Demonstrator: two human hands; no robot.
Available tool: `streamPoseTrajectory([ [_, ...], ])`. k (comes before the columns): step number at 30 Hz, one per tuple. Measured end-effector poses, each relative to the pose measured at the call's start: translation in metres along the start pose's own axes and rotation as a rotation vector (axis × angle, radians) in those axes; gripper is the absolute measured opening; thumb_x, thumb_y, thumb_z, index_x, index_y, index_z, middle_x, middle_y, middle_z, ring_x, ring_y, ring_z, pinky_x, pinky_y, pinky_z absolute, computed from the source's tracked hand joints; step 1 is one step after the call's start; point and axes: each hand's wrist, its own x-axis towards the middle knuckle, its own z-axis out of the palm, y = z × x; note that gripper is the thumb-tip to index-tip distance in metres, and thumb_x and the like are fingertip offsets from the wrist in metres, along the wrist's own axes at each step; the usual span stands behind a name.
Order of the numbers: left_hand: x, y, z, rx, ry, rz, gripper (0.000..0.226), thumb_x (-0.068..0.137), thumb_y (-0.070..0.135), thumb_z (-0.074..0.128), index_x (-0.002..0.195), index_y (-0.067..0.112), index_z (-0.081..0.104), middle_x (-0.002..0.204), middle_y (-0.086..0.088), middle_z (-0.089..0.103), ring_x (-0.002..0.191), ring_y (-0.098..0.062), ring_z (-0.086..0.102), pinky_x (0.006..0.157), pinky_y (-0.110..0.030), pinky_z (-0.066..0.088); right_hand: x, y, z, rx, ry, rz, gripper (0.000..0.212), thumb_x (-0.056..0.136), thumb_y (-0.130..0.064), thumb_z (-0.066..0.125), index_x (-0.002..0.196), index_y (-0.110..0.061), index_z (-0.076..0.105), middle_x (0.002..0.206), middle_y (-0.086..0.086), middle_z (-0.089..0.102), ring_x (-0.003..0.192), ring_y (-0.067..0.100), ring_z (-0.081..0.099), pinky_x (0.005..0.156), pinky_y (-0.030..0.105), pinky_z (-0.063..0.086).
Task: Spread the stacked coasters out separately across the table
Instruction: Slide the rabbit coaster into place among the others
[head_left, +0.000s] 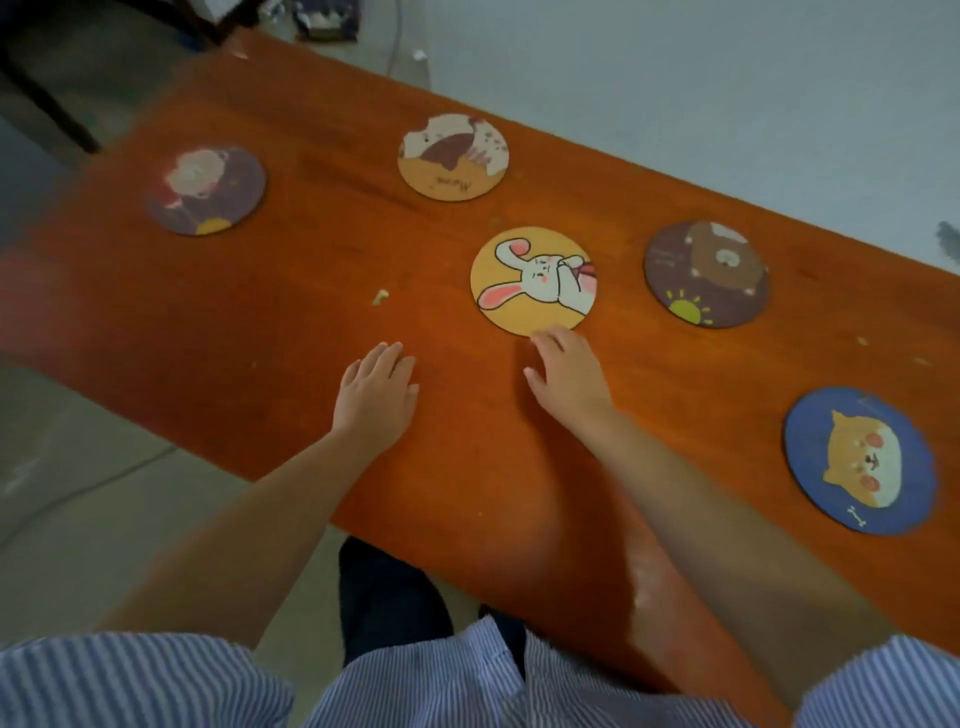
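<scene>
Several round picture coasters lie apart on the orange wooden table (260, 322). A yellow rabbit coaster (533, 280) sits in the middle. A brown bear coaster (706, 274) is to its right, and a blue dog coaster (860, 460) lies near the right front. A tan cat coaster (453, 157) and a purple coaster (206, 190) lie farther back. My right hand (569, 382) rests flat, its fingertips touching the rabbit coaster's near edge. My left hand (376, 397) lies flat on bare wood, holding nothing.
A small pale scrap (381, 296) lies on the table left of the rabbit coaster. Dark chair legs (47, 98) stand on the floor at the back left. The table's near edge runs diagonally past my legs.
</scene>
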Motion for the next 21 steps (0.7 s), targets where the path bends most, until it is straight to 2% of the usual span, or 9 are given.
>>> streamPoseTrajectory([
  [3,0.028,-0.03,-0.007,0.064,-0.093,0.139,0.049,0.094,0.035,0.031,0.139,0.017,0.022,0.154,-0.007,0.016,0.142,-0.023,0.007,0.116,-0.045,0.012,0.035,-0.012,0.007,-0.131,-0.055,0.108,0.049,0.089,-0.024,0.058,0.132,-0.008,0.04,0.144,0.015,0.038,0.135,0.031,0.031,0.11,0.044,0.033],
  [5,0.038,-0.05,-0.009,0.102,-0.145,0.261,0.051,0.094,0.039,0.028,0.141,0.022,0.016,0.156,-0.005,0.009,0.143,-0.021,0.002,0.116,-0.043,0.006,0.048,-0.019,0.009,-0.165,-0.123,0.207,0.044,0.093,-0.023,0.053,0.133,-0.008,0.04,0.147,0.014,0.034,0.137,0.032,0.027,0.11,0.045,0.031],
  [7,0.043,-0.068,-0.01,0.124,-0.184,0.378,0.052,0.094,0.042,0.025,0.141,0.025,0.012,0.156,-0.003,0.006,0.143,-0.019,-0.002,0.117,-0.041,0.003,0.051,-0.027,0.009,-0.255,-0.131,0.224,0.034,0.094,-0.017,0.049,0.126,-0.005,0.045,0.14,0.016,0.042,0.131,0.033,0.036,0.101,0.044,0.042],
  [9,0.049,-0.082,-0.009,0.135,-0.195,0.462,0.052,0.094,0.044,0.023,0.141,0.026,0.011,0.156,-0.001,0.006,0.143,-0.018,-0.002,0.117,-0.04,0.002,0.051,-0.033,0.006,-0.396,-0.156,0.157,0.028,0.092,-0.006,0.046,0.12,-0.003,0.048,0.129,0.017,0.052,0.118,0.034,0.048,0.088,0.043,0.049],
  [13,0.055,-0.09,-0.01,0.092,-0.189,0.542,0.052,0.093,0.044,0.026,0.141,0.025,0.017,0.156,0.0,0.011,0.143,-0.017,0.001,0.116,-0.039,0.002,0.054,-0.058,-0.003,-0.449,-0.157,0.143,0.029,0.086,0.001,0.044,0.114,-0.002,0.05,0.115,0.019,0.058,0.102,0.034,0.056,0.082,0.041,0.049],
  [15,0.055,-0.091,-0.012,0.0,-0.194,0.558,0.047,0.094,0.04,0.028,0.139,0.024,0.026,0.154,0.001,0.019,0.143,-0.016,0.006,0.117,-0.039,0.005,0.045,-0.091,0.003,-0.417,-0.225,0.213,0.029,0.082,-0.001,0.046,0.111,-0.003,0.05,0.11,0.018,0.059,0.095,0.034,0.059,0.076,0.041,0.048],
  [17,0.057,-0.097,-0.017,-0.151,-0.197,0.52,0.042,0.095,0.033,0.033,0.134,0.019,0.037,0.149,-0.002,0.031,0.141,-0.019,0.018,0.116,-0.04,0.013,0.027,-0.128,0.017,-0.208,-0.245,0.338,0.023,0.086,-0.01,0.046,0.108,-0.005,0.052,0.097,0.015,0.063,0.086,0.033,0.061,0.068,0.039,0.048],
  [19,0.058,-0.109,-0.025,-0.268,-0.136,0.435,0.035,0.094,0.023,0.039,0.126,0.011,0.048,0.14,-0.01,0.045,0.134,-0.024,0.032,0.112,-0.041,0.024,0.009,-0.16,0.031,0.159,-0.198,0.423,0.015,0.094,-0.018,0.042,0.09,-0.012,0.055,0.064,0.001,0.052,0.06,0.019,0.053,0.055,0.034,0.038],
  [21,0.056,-0.121,-0.032,-0.309,-0.077,0.378,0.028,0.092,0.015,0.044,0.115,0.006,0.058,0.128,-0.015,0.055,0.123,-0.028,0.043,0.105,-0.042,0.033,-0.003,-0.18,0.037,0.575,-0.163,0.458,0.031,0.099,-0.019,0.037,0.069,-0.014,0.044,0.055,0.001,0.038,0.051,0.015,0.04,0.055,0.028,0.03],
])
